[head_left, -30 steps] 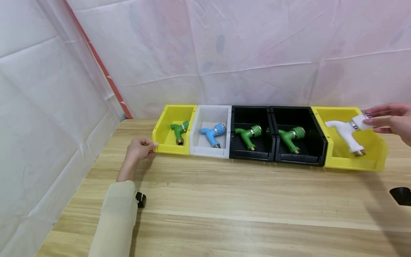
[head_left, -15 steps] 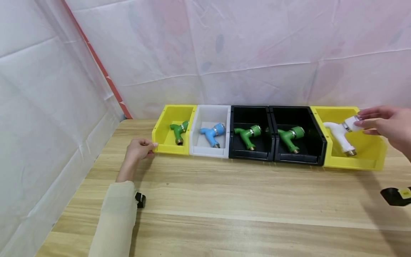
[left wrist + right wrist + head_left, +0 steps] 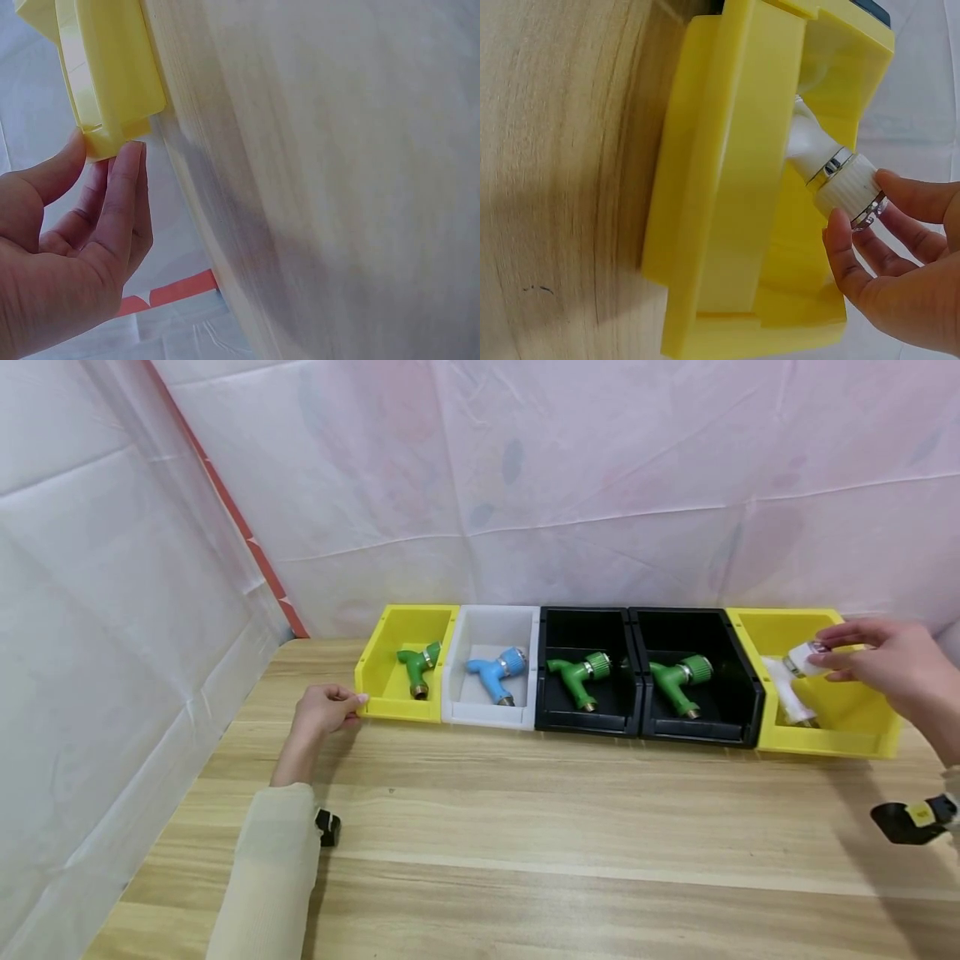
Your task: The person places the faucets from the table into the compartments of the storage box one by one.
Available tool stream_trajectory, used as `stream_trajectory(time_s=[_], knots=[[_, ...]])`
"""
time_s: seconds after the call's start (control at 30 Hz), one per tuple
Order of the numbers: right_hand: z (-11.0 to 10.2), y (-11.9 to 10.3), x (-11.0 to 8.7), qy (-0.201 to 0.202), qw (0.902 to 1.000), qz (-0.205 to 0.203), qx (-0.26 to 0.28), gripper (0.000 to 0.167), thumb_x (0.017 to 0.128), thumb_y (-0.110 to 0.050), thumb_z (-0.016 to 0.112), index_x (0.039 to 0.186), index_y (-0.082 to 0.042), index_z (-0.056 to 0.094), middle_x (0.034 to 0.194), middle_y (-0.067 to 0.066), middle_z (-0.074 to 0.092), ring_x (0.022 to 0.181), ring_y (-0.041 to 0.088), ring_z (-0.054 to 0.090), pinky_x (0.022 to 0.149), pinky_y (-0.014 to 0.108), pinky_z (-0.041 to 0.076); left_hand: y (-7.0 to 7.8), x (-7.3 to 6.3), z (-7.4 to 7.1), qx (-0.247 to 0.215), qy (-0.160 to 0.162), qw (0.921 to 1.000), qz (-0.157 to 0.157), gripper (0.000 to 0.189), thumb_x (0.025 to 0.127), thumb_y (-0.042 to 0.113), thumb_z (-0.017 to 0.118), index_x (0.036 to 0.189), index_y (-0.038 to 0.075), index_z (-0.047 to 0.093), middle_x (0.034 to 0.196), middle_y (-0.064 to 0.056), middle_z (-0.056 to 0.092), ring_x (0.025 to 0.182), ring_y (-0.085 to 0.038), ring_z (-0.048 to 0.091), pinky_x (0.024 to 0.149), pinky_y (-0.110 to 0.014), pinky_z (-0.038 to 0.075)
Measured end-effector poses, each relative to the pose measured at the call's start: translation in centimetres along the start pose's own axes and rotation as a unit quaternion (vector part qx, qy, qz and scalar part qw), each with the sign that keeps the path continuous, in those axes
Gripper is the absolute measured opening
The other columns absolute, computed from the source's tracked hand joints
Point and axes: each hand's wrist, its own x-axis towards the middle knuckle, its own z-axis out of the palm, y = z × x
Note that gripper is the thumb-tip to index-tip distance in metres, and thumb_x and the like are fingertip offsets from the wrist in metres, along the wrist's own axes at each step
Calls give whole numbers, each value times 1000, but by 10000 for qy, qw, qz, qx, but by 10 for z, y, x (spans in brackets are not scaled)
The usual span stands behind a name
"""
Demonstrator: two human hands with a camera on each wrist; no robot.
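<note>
At the far right of the head view, my right hand (image 3: 896, 664) pinches the ribbed knob of a white tap (image 3: 789, 697). The tap is down inside the right yellow bin (image 3: 840, 743); in the right wrist view the bin's front wall hides its lower part, while thumb and fingers hold the knob (image 3: 847, 191). My left hand (image 3: 322, 708) pinches the front left corner of the left yellow bin (image 3: 401, 708), thumb on one side and fingertips on the other in the left wrist view. In that bin lies a green tap (image 3: 417, 670).
Between the yellow bins stand a white bin (image 3: 487, 717) with a blue tap (image 3: 497, 674) and two black bins (image 3: 588, 723), each holding a green tap (image 3: 580, 679). The row sits on a wooden table (image 3: 525, 827) against a draped sheet (image 3: 600, 468).
My right hand has moved left and lowered the white tap from above the right yellow bin into it. My left hand has stayed at the left bin's corner.
</note>
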Motion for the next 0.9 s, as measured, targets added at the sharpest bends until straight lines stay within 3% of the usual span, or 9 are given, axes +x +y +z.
stream_trajectory(time_s=[0.13,0.3,0.53,0.73,0.9], knots=[[2,-1,0,-69,9998,-25,-167,42,95,-20,50,119,13,42,117,32,40,58,-3,50,60,35,50,0,0,0,18,12,10000,-53,26,88,19,62,100,-5,58,87,-9,55,68,-13,60,68,-28,53],[6,3,3,-23,9995,-66,-309,45,92,-22,55,117,14,45,114,33,43,62,19,58,57,36,51,1,0,1,21,-1,10000,-34,26,88,18,62,100,-5,58,88,-10,55,69,-14,60,68,-28,53],[10,3,1,-23,9995,-266,-167,42,90,-15,58,115,17,44,110,33,43,60,-5,48,54,32,52,1,-2,1,42,11,10000,-24,25,89,18,61,98,-5,58,86,-9,55,70,-14,60,69,-29,53],[10,4,2,-63,9990,-139,-415,46,92,-20,56,115,17,43,110,34,42,70,33,57,55,38,52,1,-3,2,-162,45,9998,-46,22,89,15,61,97,-5,57,82,-7,55,68,-13,60,72,-31,53],[9,3,3,-105,9985,-132,-528,49,94,-25,51,116,17,41,110,36,42,72,39,57,57,42,52,2,-3,1,-132,57,9999,-55,23,88,16,61,98,-5,57,83,-8,55,68,-13,60,72,-31,53]])
